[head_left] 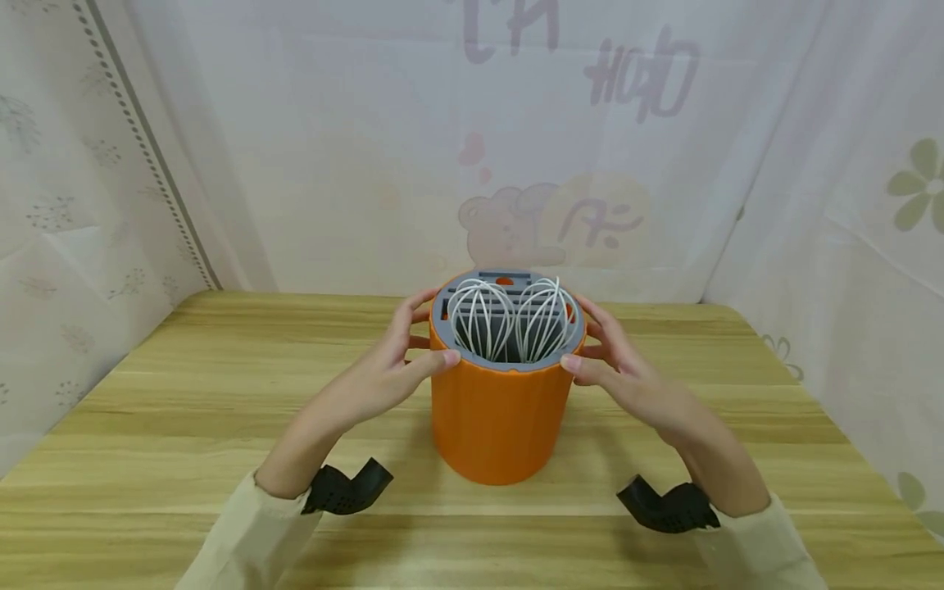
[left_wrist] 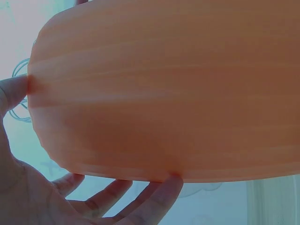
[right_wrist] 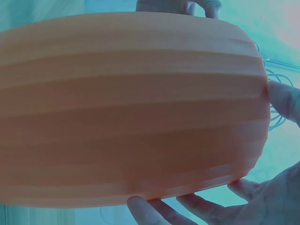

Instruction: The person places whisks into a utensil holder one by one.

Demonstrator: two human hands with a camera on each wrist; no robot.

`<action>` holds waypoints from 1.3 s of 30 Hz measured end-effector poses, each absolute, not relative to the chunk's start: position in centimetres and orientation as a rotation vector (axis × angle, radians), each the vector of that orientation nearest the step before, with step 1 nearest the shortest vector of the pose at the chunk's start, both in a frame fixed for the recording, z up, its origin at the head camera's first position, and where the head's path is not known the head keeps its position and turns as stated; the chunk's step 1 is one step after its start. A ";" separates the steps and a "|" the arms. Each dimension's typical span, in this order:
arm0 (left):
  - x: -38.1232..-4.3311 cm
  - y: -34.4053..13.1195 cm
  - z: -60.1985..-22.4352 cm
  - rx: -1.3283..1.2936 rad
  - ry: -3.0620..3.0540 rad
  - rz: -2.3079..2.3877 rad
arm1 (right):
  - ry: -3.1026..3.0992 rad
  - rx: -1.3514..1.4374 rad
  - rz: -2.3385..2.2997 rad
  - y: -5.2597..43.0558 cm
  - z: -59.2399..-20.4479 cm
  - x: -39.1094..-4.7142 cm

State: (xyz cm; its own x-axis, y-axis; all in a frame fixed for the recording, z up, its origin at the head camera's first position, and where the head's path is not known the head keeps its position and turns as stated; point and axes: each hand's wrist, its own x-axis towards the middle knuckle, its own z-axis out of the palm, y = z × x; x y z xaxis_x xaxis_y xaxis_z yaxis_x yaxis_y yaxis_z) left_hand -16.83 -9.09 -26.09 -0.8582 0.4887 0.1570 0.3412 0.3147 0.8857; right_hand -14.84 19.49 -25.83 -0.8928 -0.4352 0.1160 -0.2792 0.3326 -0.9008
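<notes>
An orange, faintly ribbed utensil holder (head_left: 501, 426) stands upright on the table, its top fitted with a grey slotted insert (head_left: 505, 367). Two white wire whisk heads (head_left: 481, 315) stick up from the insert side by side; their handles are hidden inside. My left hand (head_left: 387, 373) grips the holder's left side near the rim, thumb at the front edge and fingers round the side. On the opposite side my right hand (head_left: 627, 373) holds it the same way. Both wrist views are mostly filled by the orange wall, with thumb and fingertips pressed against it.
The wood-grain table (head_left: 258, 459) extends around the holder on every side. Pale printed curtains (head_left: 332, 164) hang behind it and along the left and right. A black curved mount (head_left: 350, 487) is worn on each wrist, by the cream sleeves (head_left: 254, 533).
</notes>
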 end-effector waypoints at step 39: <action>-20.7 -8.1 -26.8 0.595 2.375 1.774 | 2.283 -0.419 -1.812 18.1 -25.7 -18.6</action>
State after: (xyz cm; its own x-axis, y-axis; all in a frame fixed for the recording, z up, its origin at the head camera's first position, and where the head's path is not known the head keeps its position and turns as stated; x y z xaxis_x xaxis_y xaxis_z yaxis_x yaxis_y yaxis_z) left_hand -20.69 -8.07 -26.81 -0.9158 0.3774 0.1377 0.2390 0.2363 0.9418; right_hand -18.58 18.14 -25.73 -0.9406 -0.3388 0.0222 -0.0985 0.2098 -0.9728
